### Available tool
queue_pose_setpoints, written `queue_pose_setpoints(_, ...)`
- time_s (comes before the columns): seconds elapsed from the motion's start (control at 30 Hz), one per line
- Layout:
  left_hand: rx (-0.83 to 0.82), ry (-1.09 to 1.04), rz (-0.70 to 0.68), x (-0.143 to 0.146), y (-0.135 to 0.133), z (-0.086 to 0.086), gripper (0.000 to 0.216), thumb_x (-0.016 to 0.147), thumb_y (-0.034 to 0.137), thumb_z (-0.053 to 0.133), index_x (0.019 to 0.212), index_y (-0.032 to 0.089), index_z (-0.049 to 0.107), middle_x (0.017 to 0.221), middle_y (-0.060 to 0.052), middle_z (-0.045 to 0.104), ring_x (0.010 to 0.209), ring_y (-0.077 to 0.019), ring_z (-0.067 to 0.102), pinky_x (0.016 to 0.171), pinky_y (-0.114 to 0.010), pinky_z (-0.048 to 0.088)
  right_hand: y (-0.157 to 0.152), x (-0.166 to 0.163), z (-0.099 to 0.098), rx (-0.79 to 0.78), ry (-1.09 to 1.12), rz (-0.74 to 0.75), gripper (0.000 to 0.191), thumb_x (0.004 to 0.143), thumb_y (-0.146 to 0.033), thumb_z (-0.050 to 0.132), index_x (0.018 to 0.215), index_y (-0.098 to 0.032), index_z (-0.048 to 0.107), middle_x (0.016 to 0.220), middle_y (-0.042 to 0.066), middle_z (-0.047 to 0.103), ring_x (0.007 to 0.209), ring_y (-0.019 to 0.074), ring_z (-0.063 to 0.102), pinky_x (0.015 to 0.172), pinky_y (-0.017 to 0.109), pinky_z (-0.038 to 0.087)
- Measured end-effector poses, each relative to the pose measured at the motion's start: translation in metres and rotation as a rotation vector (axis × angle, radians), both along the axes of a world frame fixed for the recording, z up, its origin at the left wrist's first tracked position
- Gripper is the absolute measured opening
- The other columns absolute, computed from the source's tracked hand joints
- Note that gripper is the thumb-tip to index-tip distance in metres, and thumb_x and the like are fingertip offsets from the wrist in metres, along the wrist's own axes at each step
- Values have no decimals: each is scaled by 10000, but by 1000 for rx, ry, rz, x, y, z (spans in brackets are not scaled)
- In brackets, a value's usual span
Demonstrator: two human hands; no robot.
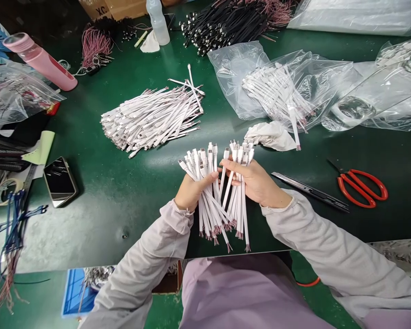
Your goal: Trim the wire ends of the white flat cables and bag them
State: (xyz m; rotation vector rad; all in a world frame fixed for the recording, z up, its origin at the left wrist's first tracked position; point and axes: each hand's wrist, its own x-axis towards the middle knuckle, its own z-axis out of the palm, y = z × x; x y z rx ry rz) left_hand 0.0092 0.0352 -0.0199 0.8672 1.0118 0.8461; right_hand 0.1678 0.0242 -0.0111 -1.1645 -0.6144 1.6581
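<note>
My left hand (192, 188) is closed round a bunch of short white USB cables (212, 208), their plugs pointing away from me and stripped pinkish wire ends towards me. A second bunch of white USB cables (239, 205) is in my right hand (260, 180), whose thumb and fingers are closed on it. Both bunches are side by side above the table's front edge, nearly touching. Beyond them lies a big pile of the same white cables (154, 116). A crumpled white cloth (270, 135) rests just past my right hand.
Right of my hands lie a utility knife (310, 191) and red-handled scissors (361, 186). Clear bags (239, 82) with more white cables are behind. Black cables (222, 25) and a white bottle (158, 25) are at the back. A phone (60, 181) and pink bottle (43, 61) are left.
</note>
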Motion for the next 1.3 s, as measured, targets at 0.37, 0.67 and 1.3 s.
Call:
queue_pose_setpoints(0.37, 55, 6, -6, -1, 1, -5, 450, 645, 283, 842, 1059, 167, 709, 1221, -93, 687, 1188, -304, 594, 1068, -453, 404, -2, -1, -3, 97, -56, -2, 304, 668, -350, 801, 889, -184, 678, 768, -9, 609, 645, 105, 494, 476, 229, 316)
queue_pose_setpoints(0.67, 135, 31, -57, -1, 2, -2, 529, 614, 268, 860, 1103, 177, 682, 1237, -95, 673, 1190, -300, 589, 1053, -437, 426, 1, 0, -6, 55, 86, -14, 278, 654, -334, 827, 814, -184, 655, 698, -39, 528, 575, 75, 402, 455, 229, 264)
queue_pose_setpoints(1.3, 41, 37, -145, -2, 1, 3, 276, 664, 389, 820, 756, 156, 704, 737, -46, 686, 712, -213, 639, 788, -414, 521, 2, 0, -6, 41, 144, 94, 238, 723, -398, 780, 753, -198, 654, 673, -17, 559, 608, 128, 506, 612, 307, 463)
